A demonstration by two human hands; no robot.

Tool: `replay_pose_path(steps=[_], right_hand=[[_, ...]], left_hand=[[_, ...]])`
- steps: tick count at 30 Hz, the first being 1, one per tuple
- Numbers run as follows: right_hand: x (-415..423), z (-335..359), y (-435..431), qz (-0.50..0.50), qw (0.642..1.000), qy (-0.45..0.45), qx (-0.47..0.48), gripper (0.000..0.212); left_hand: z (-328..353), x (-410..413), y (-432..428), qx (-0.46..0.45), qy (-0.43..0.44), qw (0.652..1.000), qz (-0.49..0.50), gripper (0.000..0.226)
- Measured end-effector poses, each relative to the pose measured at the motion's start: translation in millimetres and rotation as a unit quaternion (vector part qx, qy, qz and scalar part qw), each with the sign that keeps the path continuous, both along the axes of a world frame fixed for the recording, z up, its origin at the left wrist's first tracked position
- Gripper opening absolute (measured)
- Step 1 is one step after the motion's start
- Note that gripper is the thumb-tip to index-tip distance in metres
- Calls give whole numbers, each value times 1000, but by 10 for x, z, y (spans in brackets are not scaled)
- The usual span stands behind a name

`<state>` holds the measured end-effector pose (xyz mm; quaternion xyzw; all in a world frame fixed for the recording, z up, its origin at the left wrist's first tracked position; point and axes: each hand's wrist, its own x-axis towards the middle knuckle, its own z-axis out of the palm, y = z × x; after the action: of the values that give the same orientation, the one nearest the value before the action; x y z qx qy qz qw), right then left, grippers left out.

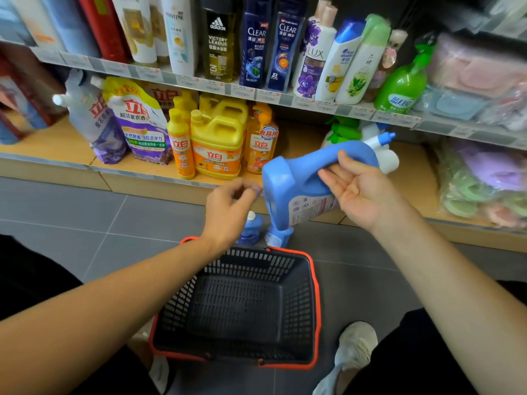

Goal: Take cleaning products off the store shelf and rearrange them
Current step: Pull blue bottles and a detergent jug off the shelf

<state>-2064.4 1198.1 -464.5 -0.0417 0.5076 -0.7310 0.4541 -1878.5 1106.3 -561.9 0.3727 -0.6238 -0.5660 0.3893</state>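
So the big blue detergent bottle (pixel 288 181) is off the shelf and hanging in mid-air, tilted with its cap end up to the right, just above the far rim of the black basket (pixel 316 295) on the floor. The right hand (pixel 356 189) only has it by the handle: thumb hooked over the top, the other fingers pretty loose underneath, palm up. That grip looks sketchy to me. The heavy bottom end hangs way out to the side, so it could swing or slip out and land on the two small blue bottles (pixel 251 230) standing on the floor right below. The left hand (pixel 228 206) hovers just beside the bottle's lower corner, fingers curled in with nothing visible in them, so it isn't supporting any weight. I'd get it under the base.
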Motion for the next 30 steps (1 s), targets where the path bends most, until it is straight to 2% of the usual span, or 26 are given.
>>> replay_pose_path(steps=[2, 4, 7, 9, 12, 18, 21, 24, 27, 30], right_hand=[[12, -56, 14, 27, 999, 31, 18, 8], [31, -112, 23, 64, 995, 66, 30, 9], [88, -185, 38, 121, 984, 123, 45, 11], [139, -223, 47, 157, 976, 142, 48, 11], [218, -263, 45, 198, 968, 149, 41, 13], [329, -336, 48, 246, 952, 180, 38, 29], [336, -384, 43, 269, 940, 206, 46, 31], [294, -443, 46, 281, 929, 232, 57, 30], [246, -510, 98, 311, 916, 245, 64, 27], [174, -616, 177, 300, 873, 373, 96, 21]], left_hand=[[218, -35, -111, -46, 26, 999, -9, 11], [402, -77, -196, -102, -5, 992, -74, 9], [570, -135, -203, -101, -72, 968, -216, 23], [598, -160, -170, -142, -115, 950, -254, 38], [605, -144, -203, -191, -159, 934, -255, 54], [565, -68, -232, -246, -202, 927, -200, 53], [505, -25, -231, -239, -196, 930, -200, 49], [447, -13, -221, -167, -146, 955, -199, 40], [417, 7, -222, -122, -126, 961, -214, 37], [348, 68, -222, -70, -120, 970, -200, 38]])
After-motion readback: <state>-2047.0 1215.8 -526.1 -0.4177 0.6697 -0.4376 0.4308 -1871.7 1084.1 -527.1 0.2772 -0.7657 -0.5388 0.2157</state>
